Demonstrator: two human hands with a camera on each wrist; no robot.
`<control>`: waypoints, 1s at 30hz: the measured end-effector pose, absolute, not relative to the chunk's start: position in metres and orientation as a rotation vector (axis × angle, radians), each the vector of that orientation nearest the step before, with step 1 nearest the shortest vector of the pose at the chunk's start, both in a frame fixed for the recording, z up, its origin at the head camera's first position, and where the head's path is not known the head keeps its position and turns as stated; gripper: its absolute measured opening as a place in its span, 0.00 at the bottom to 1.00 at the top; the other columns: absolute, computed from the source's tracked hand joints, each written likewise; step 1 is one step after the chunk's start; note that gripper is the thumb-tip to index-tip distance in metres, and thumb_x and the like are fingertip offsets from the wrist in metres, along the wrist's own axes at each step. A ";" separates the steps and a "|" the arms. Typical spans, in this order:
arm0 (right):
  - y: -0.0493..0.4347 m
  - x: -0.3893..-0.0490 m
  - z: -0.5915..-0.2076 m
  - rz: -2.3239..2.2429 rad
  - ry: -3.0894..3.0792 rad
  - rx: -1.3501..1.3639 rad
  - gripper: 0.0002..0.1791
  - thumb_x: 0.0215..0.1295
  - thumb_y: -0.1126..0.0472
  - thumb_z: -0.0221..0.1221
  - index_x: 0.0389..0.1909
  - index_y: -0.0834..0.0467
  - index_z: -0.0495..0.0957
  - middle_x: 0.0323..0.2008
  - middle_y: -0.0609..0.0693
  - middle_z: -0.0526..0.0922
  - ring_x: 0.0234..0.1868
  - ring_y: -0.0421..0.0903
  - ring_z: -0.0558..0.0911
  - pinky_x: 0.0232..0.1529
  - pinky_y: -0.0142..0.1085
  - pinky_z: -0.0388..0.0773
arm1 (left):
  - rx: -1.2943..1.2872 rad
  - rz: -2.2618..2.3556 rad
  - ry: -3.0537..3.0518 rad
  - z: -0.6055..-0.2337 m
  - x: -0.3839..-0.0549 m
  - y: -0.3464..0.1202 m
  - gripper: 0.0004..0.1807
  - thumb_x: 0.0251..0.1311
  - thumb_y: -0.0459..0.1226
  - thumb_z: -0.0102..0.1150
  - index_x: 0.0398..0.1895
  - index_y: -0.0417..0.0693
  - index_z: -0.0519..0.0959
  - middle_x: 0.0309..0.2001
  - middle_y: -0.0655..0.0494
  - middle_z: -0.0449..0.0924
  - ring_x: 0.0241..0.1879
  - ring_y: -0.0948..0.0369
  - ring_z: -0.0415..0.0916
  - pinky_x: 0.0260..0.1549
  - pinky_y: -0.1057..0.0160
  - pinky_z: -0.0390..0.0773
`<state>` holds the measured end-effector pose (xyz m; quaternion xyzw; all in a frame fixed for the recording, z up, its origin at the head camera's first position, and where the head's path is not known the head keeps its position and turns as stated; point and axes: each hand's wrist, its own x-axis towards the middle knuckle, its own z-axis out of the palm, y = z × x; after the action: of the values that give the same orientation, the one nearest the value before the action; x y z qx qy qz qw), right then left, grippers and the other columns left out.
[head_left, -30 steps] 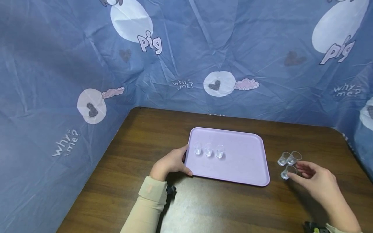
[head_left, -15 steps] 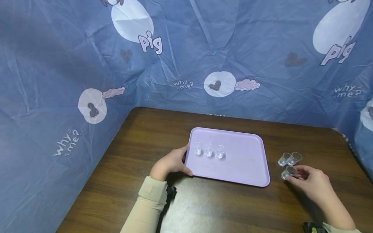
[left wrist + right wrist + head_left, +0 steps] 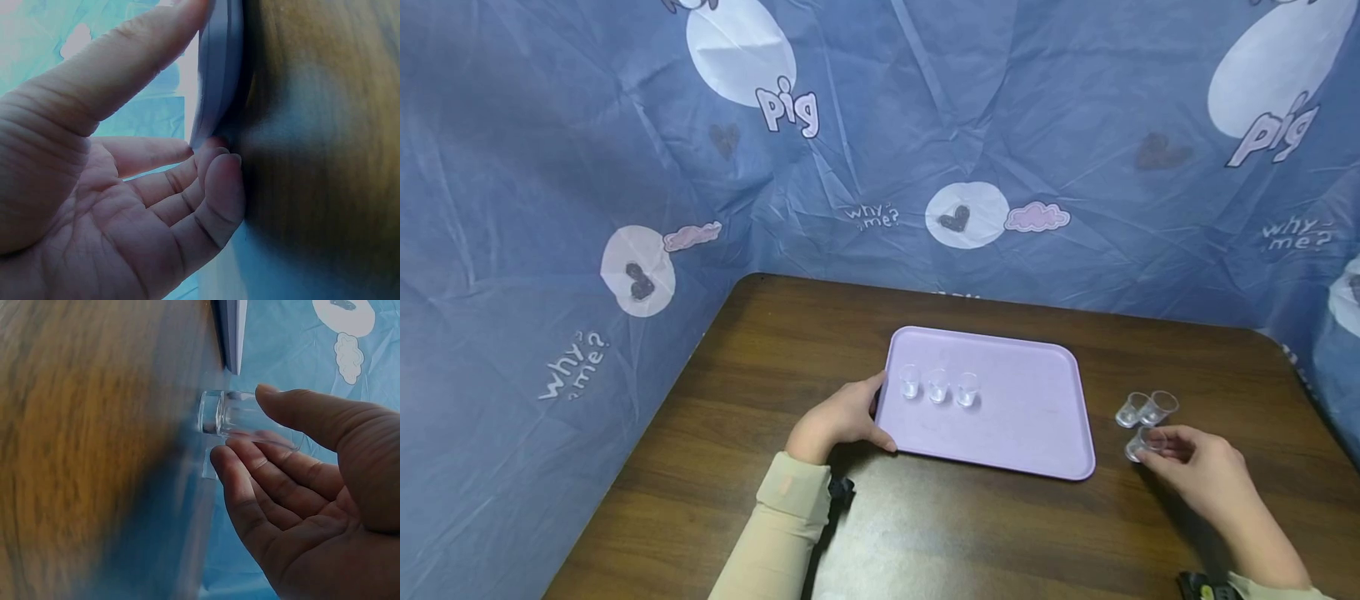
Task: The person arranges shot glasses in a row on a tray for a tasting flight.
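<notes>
A lilac tray [image 3: 1030,425] lies on the table with three small clear shot glasses standing in a row on its left part, the middle one [image 3: 937,389] between the others. My left hand [image 3: 838,419] holds the tray's near left corner, thumb along the front edge and fingers at the left side. Right of the tray, my right hand [image 3: 1213,479] pinches another shot glass [image 3: 234,415] between thumb and fingertips. This glass is upright, its thick base close to the tabletop. Just behind it stand two more shot glasses, a left one [image 3: 1131,411] and a right one [image 3: 1161,407].
The brown wooden table [image 3: 970,533] reaches back to a blue printed cloth [image 3: 865,167] that hangs behind it and along the left side. A strip of tabletop separates the tray from the glasses on the right.
My right hand has moved slightly left and its fingers have closed round the nearest shot glass. The left hand and the tray have stayed put.
</notes>
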<state>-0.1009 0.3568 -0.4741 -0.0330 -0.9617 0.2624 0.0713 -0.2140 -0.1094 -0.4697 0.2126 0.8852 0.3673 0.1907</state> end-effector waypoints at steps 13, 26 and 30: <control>0.350 -0.100 -0.466 0.825 -2.862 -0.101 0.20 0.56 0.56 0.76 0.41 0.68 0.84 0.31 0.52 0.86 0.29 0.40 0.81 0.26 0.30 0.75 | 0.598 1.027 2.499 -0.472 -0.216 -0.110 0.66 0.34 0.36 0.88 0.78 0.35 0.56 0.58 0.41 0.77 0.51 0.54 0.75 0.55 0.53 0.73; 0.330 -0.107 -0.458 0.900 -2.811 -0.023 0.21 0.55 0.59 0.77 0.42 0.69 0.84 0.32 0.55 0.87 0.28 0.36 0.81 0.26 0.27 0.76 | 0.609 1.030 2.502 -0.472 -0.215 -0.109 0.66 0.33 0.35 0.88 0.78 0.35 0.56 0.58 0.42 0.78 0.52 0.53 0.75 0.55 0.53 0.73; 0.323 -0.111 -0.457 0.921 -2.807 0.002 0.20 0.55 0.58 0.77 0.42 0.68 0.84 0.31 0.53 0.87 0.28 0.34 0.81 0.27 0.26 0.76 | 0.611 1.023 2.505 -0.472 -0.215 -0.109 0.66 0.33 0.35 0.88 0.78 0.36 0.57 0.56 0.42 0.79 0.50 0.53 0.76 0.54 0.53 0.74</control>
<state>-0.1107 0.3229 -0.4569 0.0006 -0.9460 0.3104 0.0934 -0.2153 -0.1095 -0.4723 0.2165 0.8879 0.3625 0.1827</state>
